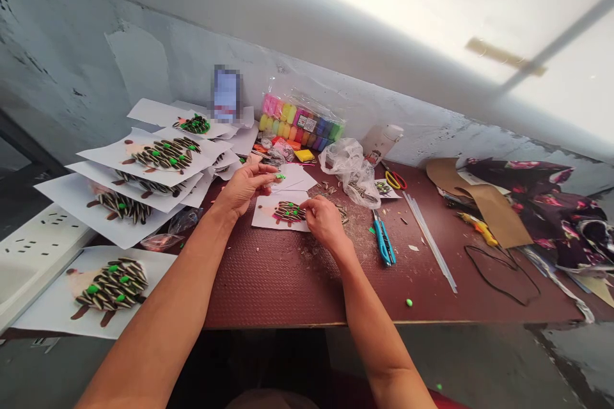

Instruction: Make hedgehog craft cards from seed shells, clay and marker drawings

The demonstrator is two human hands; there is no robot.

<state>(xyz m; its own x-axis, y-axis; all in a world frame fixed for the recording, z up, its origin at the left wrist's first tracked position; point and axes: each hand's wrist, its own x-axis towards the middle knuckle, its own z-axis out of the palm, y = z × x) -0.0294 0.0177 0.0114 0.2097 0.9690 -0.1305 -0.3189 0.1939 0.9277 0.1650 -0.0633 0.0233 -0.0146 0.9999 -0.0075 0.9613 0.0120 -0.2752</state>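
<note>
On the table in front of me lies a white card [258, 218] with a hedgehog picture made of striped sunflower seeds [286, 211] and small green dots. My left hand [247, 186] is raised just beyond the card's left side, its thumb and fingers pinching a bit of bright green clay [281, 177]. My right hand [326, 218] is closed at the card's right edge, fingertips touching the rear of the seed hedgehog. Whether anything sits between those fingertips is hidden. Behind the card are blank white sheets [300, 177].
Finished-looking hedgehog cards [160, 154] are stacked at left, above another card [112, 287]. Coloured clay packs [300, 121] stand at the wall beside a plastic bag [352, 169]. To the right lie a blue utility knife [384, 239], scissors [396, 180], glue sticks [432, 243] and a glue gun [480, 228].
</note>
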